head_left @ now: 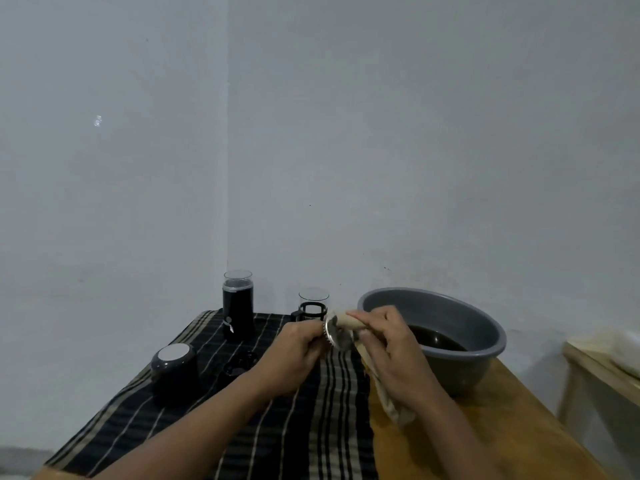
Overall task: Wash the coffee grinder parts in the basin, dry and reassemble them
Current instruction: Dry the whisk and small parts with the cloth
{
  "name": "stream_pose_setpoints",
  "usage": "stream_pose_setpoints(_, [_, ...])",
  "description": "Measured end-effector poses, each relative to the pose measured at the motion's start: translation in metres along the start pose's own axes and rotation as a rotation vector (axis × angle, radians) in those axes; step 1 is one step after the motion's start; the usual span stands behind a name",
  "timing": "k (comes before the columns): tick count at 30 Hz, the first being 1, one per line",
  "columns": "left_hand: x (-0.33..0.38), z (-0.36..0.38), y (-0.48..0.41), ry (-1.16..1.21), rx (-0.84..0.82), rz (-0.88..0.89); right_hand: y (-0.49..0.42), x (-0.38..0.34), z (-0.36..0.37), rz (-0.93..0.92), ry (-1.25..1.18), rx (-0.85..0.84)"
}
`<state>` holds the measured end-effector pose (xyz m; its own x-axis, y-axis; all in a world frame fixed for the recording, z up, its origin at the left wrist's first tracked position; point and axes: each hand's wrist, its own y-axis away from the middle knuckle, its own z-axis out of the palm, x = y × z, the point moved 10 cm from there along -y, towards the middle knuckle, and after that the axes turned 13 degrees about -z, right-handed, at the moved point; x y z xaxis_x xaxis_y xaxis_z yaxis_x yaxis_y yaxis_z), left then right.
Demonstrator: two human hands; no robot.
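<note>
Both hands are raised over the table, just left of the basin. Left hand (298, 344) has fingers curled, pinching the left edge of a round metal disc (337, 337) with a toothed rim; the disc is held up on edge, off the table. Right hand (389, 337) has fingers and thumb curled round a beige cloth (348, 321), with the bunched end pressed against the disc's face. The rest of the cloth hangs under the right wrist and touches the wooden table (485, 431).

Grey basin (493, 332) sits on the wood just right of the hands and holds dark liquid. Cannot tell if anything lies in the liquid.

Black striped cloth (277, 417) covers the left part of the table. On it:
- black grinder body (238, 315), upright with a clear cap on top, at the far edge near the wall corner
- glass beaker in black frame (313, 306), upright, right of the grinder body and just behind the hands
- black cylinder with white top (175, 370), near left, well apart from the grinder body
- small black part (240, 363), between the cylinder and the left forearm; too dark to make out its shape.

Second wooden table (602, 370) stands at the right edge, with something pale and blurred on it.
</note>
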<state>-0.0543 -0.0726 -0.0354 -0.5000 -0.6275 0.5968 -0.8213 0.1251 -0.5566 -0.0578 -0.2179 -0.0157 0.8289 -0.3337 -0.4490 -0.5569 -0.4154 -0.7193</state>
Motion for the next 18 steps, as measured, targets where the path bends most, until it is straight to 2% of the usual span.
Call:
stream_pose_setpoints(4, [0.007,-0.012,0.001,0.082,0.045,0.048,-0.019,-0.023,0.01,-0.139,0.092,-0.065])
stream_pose_setpoints(7, [0.003,-0.017,0.001,0.133,0.135,0.039,-0.022,-0.021,0.009,-0.101,0.142,-0.044])
stream_pose_setpoints(11, [-0.014,-0.015,0.002,0.204,0.222,-0.083,-0.013,-0.018,0.019,-0.003,0.17,-0.057])
stream_pose_setpoints(18, [-0.019,0.01,0.001,0.136,0.059,-0.183,-0.006,-0.034,0.027,-0.075,0.328,-0.142])
